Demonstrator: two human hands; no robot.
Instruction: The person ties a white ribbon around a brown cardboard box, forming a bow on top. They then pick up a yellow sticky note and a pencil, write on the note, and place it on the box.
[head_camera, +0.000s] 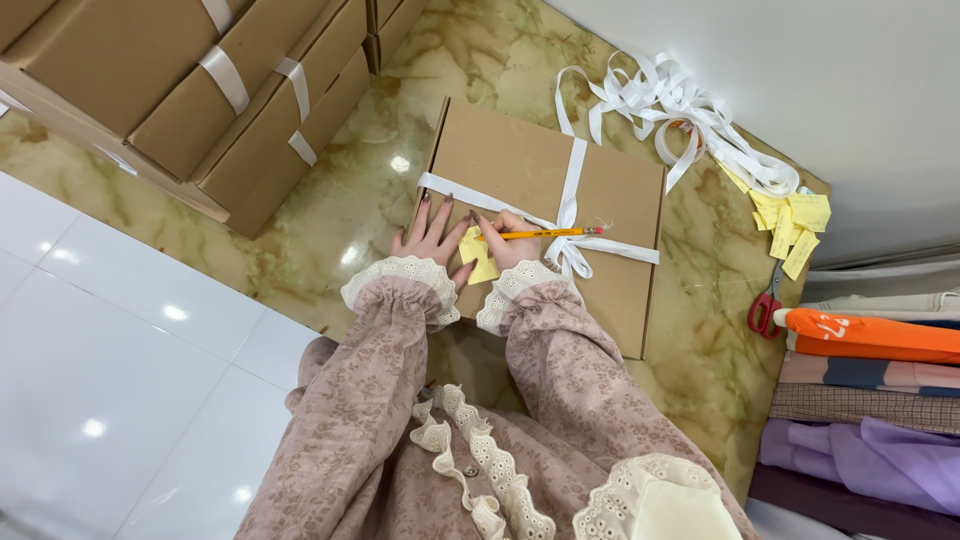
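A flat brown cardboard box (520, 165) lies on the marbled floor, tied crosswise with white ribbon (572, 180) knotted in a bow near its right side. My left hand (432, 232) rests flat on the box's near left corner, fingers spread, touching a small yellow paper slip (478, 256). My right hand (508, 240) grips a yellow pencil (548, 233) that lies across the box with its eraser end pointing right; its tip is over the yellow slip. Both wrists wear lace-cuffed pink sleeves.
Several ribbon-tied brown boxes (200, 80) are stacked at the upper left. A loose heap of white ribbon (680, 110), yellow slips (790, 225) and red-handled scissors (766, 308) lie at the right. Folded fabrics (870, 400) are piled at the right edge. White tiles (120, 370) lie left.
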